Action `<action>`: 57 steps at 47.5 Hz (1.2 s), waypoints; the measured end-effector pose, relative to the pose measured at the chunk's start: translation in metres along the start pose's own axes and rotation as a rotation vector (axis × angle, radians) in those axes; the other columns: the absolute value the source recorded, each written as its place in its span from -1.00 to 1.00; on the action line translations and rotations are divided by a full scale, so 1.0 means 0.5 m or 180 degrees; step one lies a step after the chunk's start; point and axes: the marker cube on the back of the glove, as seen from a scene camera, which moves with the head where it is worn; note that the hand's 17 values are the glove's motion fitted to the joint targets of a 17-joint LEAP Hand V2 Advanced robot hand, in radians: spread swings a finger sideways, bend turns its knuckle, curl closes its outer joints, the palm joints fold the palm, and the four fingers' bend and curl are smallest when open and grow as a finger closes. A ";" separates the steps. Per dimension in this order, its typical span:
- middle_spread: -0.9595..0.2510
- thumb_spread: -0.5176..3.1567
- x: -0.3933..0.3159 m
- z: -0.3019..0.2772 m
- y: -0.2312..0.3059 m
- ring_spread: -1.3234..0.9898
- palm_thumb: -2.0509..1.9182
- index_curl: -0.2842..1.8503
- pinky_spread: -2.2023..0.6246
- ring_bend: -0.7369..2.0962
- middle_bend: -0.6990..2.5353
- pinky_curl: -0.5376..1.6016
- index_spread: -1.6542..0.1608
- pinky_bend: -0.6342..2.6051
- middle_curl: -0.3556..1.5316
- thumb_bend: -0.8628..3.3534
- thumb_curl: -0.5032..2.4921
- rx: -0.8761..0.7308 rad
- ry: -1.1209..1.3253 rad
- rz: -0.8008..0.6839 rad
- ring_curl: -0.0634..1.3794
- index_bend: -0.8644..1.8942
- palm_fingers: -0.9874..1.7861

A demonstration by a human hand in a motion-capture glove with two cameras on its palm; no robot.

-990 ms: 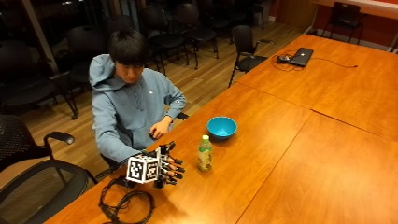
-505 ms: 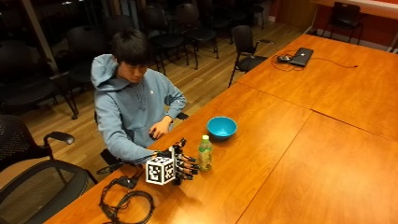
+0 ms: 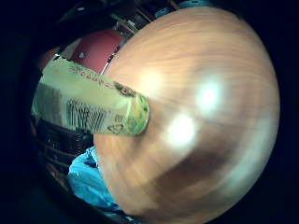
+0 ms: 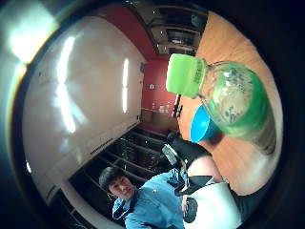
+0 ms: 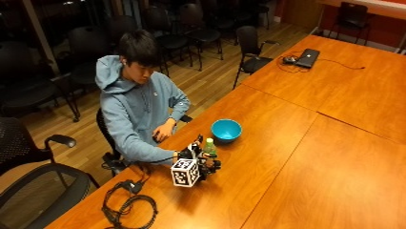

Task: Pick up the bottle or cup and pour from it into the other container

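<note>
Bottle (image 5: 208,147) gripped by the gloved right hand (image 5: 202,161), blue bowl (image 5: 226,130) just beside.

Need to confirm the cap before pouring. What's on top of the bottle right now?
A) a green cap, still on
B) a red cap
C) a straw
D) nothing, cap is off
A: the thumb-side palm view shows a green cap sitting on the bottle neck.

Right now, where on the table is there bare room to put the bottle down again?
Bare wood lies across the table beyond the bottle and blue bowl, toward the seam. It is crowded near the person's edge: gloved right hand and the cables.
</note>
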 end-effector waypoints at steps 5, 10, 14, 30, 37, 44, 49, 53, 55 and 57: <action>0.73 -0.25 0.003 0.023 -0.014 0.27 0.36 -0.59 0.73 -0.07 -0.45 -0.20 0.41 -0.09 -0.28 -0.60 -0.44 0.0144 -0.0222 -0.0036 -0.48 -0.30 -0.14; 0.75 -0.26 0.009 0.049 -0.027 0.27 0.39 -0.59 0.73 -0.05 -0.43 -0.20 0.41 -0.09 -0.27 -0.60 -0.43 0.0194 -0.0312 -0.0064 -0.48 -0.29 -0.04; 0.74 -0.28 0.012 0.063 -0.037 0.24 0.41 -0.57 0.72 -0.05 -0.42 -0.21 0.43 -0.11 -0.26 -0.60 -0.42 0.0263 -0.0315 -0.0093 -0.48 -0.26 0.08; 0.57 -0.42 0.004 0.111 -0.059 0.06 0.54 -0.44 0.49 -0.09 -0.36 -0.23 0.66 -0.24 -0.18 -0.60 -0.33 0.0592 -0.0360 -0.0130 -0.42 -0.25 0.54; 0.54 -0.50 -0.034 0.135 -0.075 0.03 0.55 -0.41 0.43 -0.11 -0.36 -0.21 0.69 -0.24 -0.16 -0.61 -0.30 0.0407 -0.0133 -0.0111 -0.39 -0.25 0.56; 0.53 -0.54 -0.120 0.158 -0.107 0.02 0.55 -0.39 0.41 -0.12 -0.36 -0.19 0.70 -0.25 -0.14 -0.61 -0.27 -0.0041 0.0574 -0.0201 -0.37 -0.26 0.57; 0.52 -0.56 -0.168 0.211 -0.112 0.01 0.55 -0.38 0.41 -0.13 -0.37 -0.19 0.70 -0.26 -0.14 -0.61 -0.26 -0.0465 0.1291 -0.0257 -0.36 -0.25 0.57; 0.51 -0.57 -0.199 0.233 -0.131 0.01 0.54 -0.37 0.40 -0.13 -0.36 -0.18 0.70 -0.27 -0.13 -0.61 -0.25 -0.0662 0.1847 -0.0319 -0.35 -0.25 0.58; 0.51 -0.57 -0.220 0.241 -0.145 0.01 0.54 -0.37 0.40 -0.13 -0.37 -0.18 0.70 -0.27 -0.13 -0.61 -0.25 -0.0758 0.2085 -0.0329 -0.34 -0.25 0.58; 0.51 -0.58 -0.248 0.233 -0.163 0.01 0.54 -0.37 0.40 -0.13 -0.37 -0.18 0.70 -0.27 -0.12 -0.61 -0.24 -0.0887 0.2296 -0.0321 -0.34 -0.26 0.58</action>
